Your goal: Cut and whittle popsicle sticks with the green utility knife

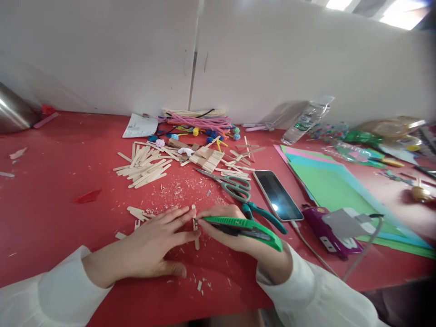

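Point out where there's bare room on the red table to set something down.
The widest bare patch lies left, between the metal container and the loose sticks, behind the red scrap. Crowded: beyond the hands, with shavings and scissors; rightward, phone and coloured sheets.

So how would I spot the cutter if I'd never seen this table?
Start at the red table, then find the right hand toward its front edge. That hand holds the cutter. Its bright green, ridged body sets it apart from the greyish scissors and teal-handled tool just beyond.
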`<state>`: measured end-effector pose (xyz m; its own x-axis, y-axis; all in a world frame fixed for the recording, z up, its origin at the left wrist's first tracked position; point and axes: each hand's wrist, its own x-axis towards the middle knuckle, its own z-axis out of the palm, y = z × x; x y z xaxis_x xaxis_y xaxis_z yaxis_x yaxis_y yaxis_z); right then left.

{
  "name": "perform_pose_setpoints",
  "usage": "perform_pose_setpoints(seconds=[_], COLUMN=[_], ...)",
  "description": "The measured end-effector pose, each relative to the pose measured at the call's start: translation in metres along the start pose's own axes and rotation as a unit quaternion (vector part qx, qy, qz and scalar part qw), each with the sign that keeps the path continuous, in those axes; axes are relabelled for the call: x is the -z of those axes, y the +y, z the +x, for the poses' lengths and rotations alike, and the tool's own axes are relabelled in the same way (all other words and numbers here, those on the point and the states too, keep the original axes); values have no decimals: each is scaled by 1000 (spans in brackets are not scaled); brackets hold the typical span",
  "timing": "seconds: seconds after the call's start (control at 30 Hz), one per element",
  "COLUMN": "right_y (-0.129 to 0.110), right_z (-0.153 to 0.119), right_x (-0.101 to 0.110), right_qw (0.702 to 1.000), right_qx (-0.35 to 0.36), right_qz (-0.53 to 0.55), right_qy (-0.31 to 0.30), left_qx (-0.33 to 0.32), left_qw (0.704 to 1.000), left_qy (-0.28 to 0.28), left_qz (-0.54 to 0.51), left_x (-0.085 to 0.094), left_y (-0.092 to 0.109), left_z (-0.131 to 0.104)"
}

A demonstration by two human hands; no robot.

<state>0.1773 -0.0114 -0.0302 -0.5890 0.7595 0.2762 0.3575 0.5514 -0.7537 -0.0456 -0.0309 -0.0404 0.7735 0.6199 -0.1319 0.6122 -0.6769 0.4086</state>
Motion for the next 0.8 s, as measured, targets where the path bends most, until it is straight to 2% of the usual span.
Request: perform_pose_setpoints(seconds=[0.1, 0.43, 0.57, 0.63, 0.73, 0.8], right_y=[4, -5, -5, -2, 3, 6], right_z=[-1, -1, 2, 4, 4, 4], right_x=[-2, 3, 4, 1, -5, -9], right_qw=[999, 995, 992, 990, 991, 994], right_qx=[38, 57, 73, 97, 120, 100], right_qz=[-23, -83, -63, -44, -34, -34], right_qy=[-13, -10, -82, -98, -49, -16], left_qx=[1, -3, -7, -12, -16, -13], left_qw=[1000, 1000, 1000, 1000, 1000, 1000], left_qy=[-9, -12, -10, -5, 1, -1], left_qz=[10, 9, 11, 10, 10, 13], left_x=[1, 0, -3, -6, -7, -6], left_y=[0, -1, -3, -4, -5, -5], left_z=[1, 0, -1, -1, -2, -2])
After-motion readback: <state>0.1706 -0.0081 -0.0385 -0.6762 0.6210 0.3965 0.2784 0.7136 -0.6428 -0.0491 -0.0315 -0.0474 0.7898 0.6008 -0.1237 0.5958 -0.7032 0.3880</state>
